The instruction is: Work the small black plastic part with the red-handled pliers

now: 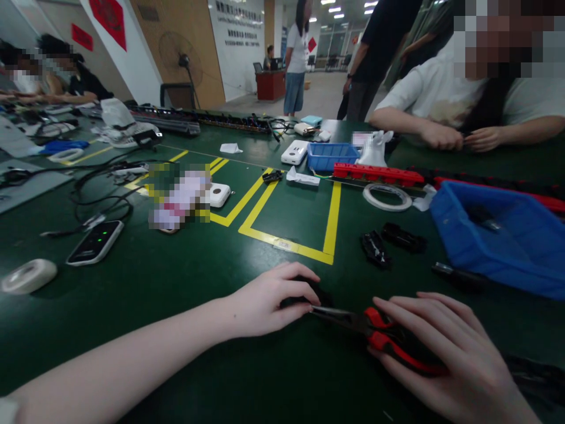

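My right hand (459, 353) is closed around the red and black handles of needle-nose pliers (348, 319), low on the right of the view. The plier jaws point left and reach the fingertips of my left hand (273, 297). Those fingers are curled around a small dark piece (322, 292), which is mostly hidden and which I cannot make out. Beyond the pliers lie two black plastic-looking parts, one smaller (375, 248) and one longer (402, 237). A black cylindrical piece (457, 275) rests just past my right hand.
A large blue bin (498, 259) stands at the right, with a tape roll (387, 197) and a red strip (377, 174) behind it. Yellow tape (286, 247) marks the green table. A phone (180, 200), a black-topped device (96, 241) and cables are left. A co-worker sits opposite.
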`<state>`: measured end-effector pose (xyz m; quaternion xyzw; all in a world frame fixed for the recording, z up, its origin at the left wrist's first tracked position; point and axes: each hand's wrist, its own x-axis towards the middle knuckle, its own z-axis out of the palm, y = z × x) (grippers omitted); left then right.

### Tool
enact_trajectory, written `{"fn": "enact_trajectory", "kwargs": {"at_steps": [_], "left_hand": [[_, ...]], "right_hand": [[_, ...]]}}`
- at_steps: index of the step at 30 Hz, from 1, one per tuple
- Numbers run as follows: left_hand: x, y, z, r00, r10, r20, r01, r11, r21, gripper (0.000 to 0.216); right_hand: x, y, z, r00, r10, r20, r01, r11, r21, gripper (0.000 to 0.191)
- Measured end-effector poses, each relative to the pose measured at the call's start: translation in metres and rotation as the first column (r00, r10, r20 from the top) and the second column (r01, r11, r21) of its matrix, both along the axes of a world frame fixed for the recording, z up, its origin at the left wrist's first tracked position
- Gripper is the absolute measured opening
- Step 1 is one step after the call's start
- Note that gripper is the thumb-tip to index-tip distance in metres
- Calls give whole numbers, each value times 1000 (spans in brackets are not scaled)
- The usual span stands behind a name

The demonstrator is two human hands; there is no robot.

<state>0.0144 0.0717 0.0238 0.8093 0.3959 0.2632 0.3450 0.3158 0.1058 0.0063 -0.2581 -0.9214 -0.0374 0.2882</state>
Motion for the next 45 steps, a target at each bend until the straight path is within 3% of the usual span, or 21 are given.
{"fn": "enact_trajectory", "kwargs": {"at_steps": [10, 24, 35, 45], "left_hand": [[0, 1, 2, 999, 26, -46, -23, 998, 60, 20], [0, 1, 6, 996, 84, -21, -84, 996, -13, 27], [-1, 1, 2, 997, 56, -43, -53, 995, 82, 15], [4, -3, 5, 994, 12, -104, -2, 996, 92, 36]], "right_hand": [[2, 5, 0, 999, 24, -42, -23, 999, 25, 53], [0, 5, 5, 1000, 27, -14, -26, 999, 20, 57], [2, 10, 3, 997, 55, 45, -57, 997, 54, 61], [-1, 6, 6, 998, 49, 32, -51, 996, 77, 54]]}}
